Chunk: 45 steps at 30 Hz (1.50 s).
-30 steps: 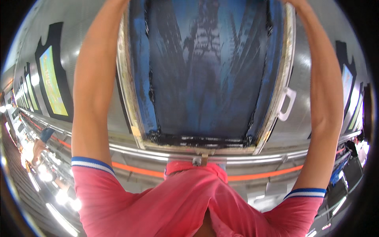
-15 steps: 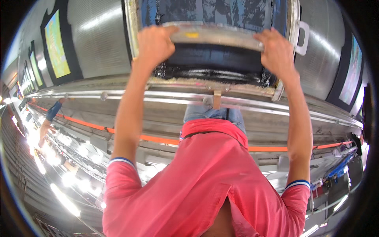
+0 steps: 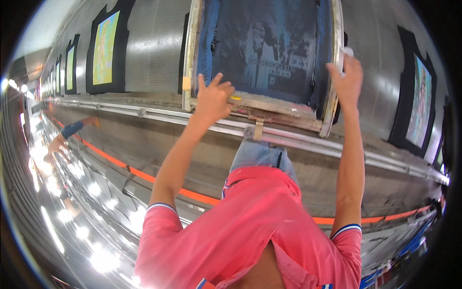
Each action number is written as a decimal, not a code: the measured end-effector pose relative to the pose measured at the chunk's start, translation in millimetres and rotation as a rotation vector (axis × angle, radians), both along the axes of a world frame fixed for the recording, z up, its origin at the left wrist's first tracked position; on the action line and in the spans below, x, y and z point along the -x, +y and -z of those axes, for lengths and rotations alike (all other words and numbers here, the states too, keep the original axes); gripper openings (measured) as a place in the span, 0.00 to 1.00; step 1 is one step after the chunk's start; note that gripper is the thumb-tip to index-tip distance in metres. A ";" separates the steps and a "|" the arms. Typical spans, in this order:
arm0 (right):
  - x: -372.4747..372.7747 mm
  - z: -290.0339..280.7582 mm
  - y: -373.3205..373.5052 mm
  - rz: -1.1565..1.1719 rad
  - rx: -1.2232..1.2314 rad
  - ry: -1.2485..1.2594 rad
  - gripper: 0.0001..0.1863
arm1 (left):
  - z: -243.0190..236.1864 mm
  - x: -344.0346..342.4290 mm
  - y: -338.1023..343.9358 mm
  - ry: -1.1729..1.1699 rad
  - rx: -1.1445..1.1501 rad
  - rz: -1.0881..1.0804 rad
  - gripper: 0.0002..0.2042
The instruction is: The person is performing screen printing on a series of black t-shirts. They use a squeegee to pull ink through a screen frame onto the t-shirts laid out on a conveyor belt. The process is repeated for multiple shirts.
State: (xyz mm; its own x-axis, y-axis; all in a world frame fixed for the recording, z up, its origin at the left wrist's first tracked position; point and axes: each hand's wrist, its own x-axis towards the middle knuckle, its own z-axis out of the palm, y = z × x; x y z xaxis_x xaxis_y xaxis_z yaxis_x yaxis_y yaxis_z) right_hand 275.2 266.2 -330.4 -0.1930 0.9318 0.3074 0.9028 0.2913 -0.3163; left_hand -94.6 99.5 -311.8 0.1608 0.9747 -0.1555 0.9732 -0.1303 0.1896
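The screen-printing frame (image 3: pixel 334 96) lies ahead of me, its dark mesh (image 3: pixel 264 53) showing a picture stencil smeared with black ink. Along the frame's near end rests the squeegee (image 3: pixel 274 103), a pale bar with a yellow mark. My left hand (image 3: pixel 214 98) is over the squeegee's left end, fingers spread and holding nothing. At the frame's right side, my right hand (image 3: pixel 347 82) is closed around the white handle (image 3: pixel 347 52), which the fingers partly cover.
Black shirts with bright printed panels lie on the long metal table, one to the left (image 3: pixel 106 48) and one to the right (image 3: pixel 418 96). A metal rail (image 3: pixel 168 115) runs along the table's near edge. An orange strip (image 3: pixel 144 176) runs below. Another person's arm (image 3: pixel 72 129) shows at far left.
Both hands have let go of the squeegee, which now sits at the frame's near end. My left hand has opened; my right has moved to the white handle. The view has shifted.
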 end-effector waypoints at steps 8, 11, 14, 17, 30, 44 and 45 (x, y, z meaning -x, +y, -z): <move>-59.7 55.7 70.4 0.458 0.479 0.841 0.22 | 7.3 -52.1 -22.9 -0.100 0.031 -0.140 0.18; -65.4 34.0 71.2 0.428 0.325 0.745 0.20 | 0.7 -58.1 -28.9 -0.150 0.019 -0.159 0.20; -83.2 7.2 77.1 0.387 0.214 0.596 0.21 | 1.8 -63.2 -19.3 -0.165 -0.029 -0.048 0.19; -158.8 13.9 72.6 0.345 0.185 0.502 0.23 | 33.4 -102.8 -21.6 -0.274 -0.007 -0.011 0.13; -262.2 1.2 123.9 0.322 -0.011 0.415 0.23 | 67.4 -196.3 32.2 -0.342 -0.107 -0.047 0.07; -303.7 15.5 143.3 0.308 0.147 0.360 0.26 | 66.1 -277.1 9.3 -0.305 -0.046 -0.058 0.09; -320.7 18.9 144.1 0.322 0.130 0.344 0.26 | 70.3 -285.0 13.1 -0.309 -0.078 -0.041 0.09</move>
State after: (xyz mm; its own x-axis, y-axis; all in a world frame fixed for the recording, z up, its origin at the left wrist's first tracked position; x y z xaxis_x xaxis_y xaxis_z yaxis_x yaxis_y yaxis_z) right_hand 596.0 410.3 -349.3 0.2041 0.9623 0.1800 0.7773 -0.0476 -0.6273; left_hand 190.4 112.6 -382.0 0.1487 0.9884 -0.0301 0.8756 -0.1175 0.4684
